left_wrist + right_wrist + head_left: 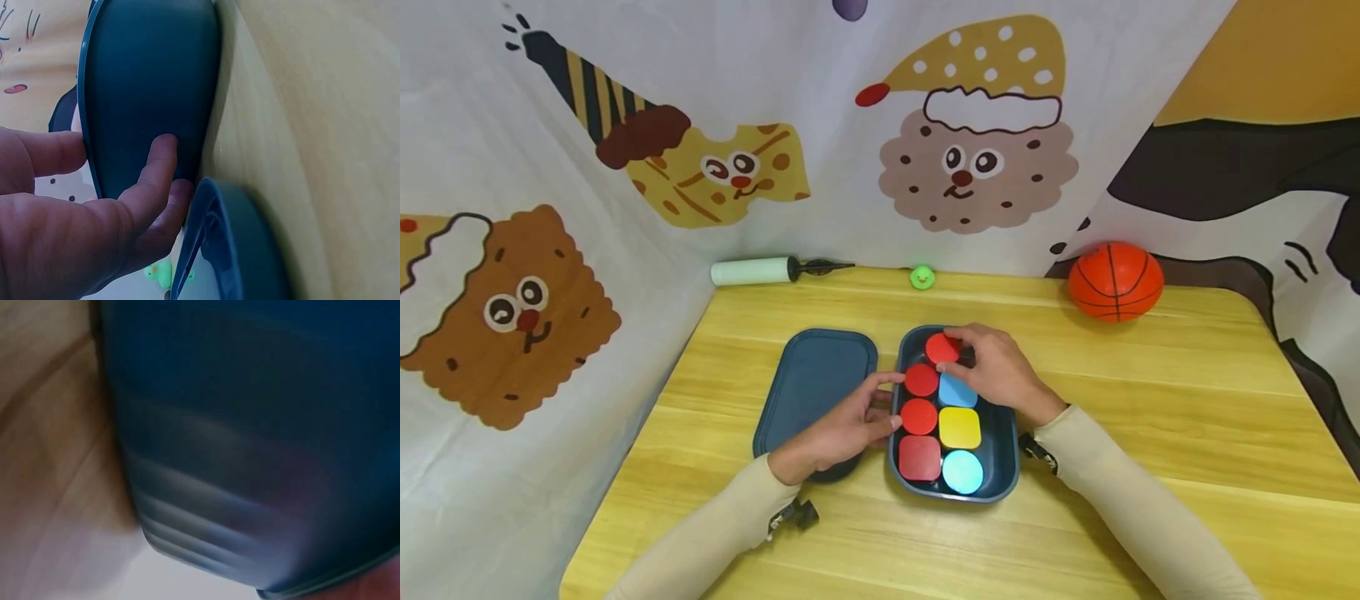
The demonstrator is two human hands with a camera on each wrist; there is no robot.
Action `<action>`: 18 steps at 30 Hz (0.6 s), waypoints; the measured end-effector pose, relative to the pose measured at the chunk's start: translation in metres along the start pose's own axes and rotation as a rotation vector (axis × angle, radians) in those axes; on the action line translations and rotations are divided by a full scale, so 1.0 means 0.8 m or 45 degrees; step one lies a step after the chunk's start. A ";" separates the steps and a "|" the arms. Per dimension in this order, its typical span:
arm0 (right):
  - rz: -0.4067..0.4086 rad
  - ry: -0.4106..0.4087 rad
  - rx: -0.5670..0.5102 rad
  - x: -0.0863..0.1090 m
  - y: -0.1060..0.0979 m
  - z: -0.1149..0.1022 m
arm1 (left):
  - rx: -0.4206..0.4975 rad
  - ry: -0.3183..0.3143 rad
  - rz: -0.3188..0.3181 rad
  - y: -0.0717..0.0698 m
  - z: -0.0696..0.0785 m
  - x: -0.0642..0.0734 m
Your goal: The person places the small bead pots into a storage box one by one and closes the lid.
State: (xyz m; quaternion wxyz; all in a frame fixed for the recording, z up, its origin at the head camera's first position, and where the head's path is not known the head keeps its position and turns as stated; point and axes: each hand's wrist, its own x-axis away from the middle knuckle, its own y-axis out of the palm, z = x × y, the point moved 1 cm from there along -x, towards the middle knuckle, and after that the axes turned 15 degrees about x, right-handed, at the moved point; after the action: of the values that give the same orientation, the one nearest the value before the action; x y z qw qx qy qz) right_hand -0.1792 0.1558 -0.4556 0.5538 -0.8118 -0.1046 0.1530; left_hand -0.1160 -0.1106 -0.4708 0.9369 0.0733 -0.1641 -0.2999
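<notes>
A dark blue box (1004, 467) holds two columns of flat-topped blocks. At its far end my right hand (1002, 367) pinches a red round block (942, 348) between thumb and fingers. My left hand (847, 425) is at the box's left side, a finger and thumb at the rim and other fingertips against the outer wall (150, 81). Nearer me in the left column are two more red round blocks (919, 417) and a red square block (919, 458). The right column has a blue block (958, 390), partly covered by the right hand, a yellow square block (959, 427) and a light blue round block (962, 472).
A dark blue lid (820, 375) lies left of the box, partly under the left hand. Along the table's back edge are a pale pump (752, 272), a green toy duck (922, 277) and an orange basketball (1116, 282). A printed cloth (842, 208) hangs behind.
</notes>
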 end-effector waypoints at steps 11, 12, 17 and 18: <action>-0.043 -0.014 0.191 0.000 0.004 -0.007 | -0.010 0.000 0.016 0.002 0.001 0.002; -0.043 -0.014 0.184 0.000 0.004 -0.006 | -0.012 0.002 0.016 0.002 0.001 0.002; -0.021 -0.045 0.072 0.001 0.001 -0.001 | -0.015 -0.001 0.024 0.002 0.001 0.002; -0.015 -0.060 0.036 0.002 0.000 0.000 | -0.014 -0.001 0.025 0.002 0.001 0.002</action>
State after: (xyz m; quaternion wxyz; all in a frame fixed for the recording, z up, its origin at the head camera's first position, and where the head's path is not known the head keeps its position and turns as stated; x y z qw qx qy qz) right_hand -0.1776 0.1563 -0.4558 0.5636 -0.7994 -0.1200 0.1703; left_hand -0.1140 -0.1104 -0.4692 0.9401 0.0663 -0.1634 -0.2918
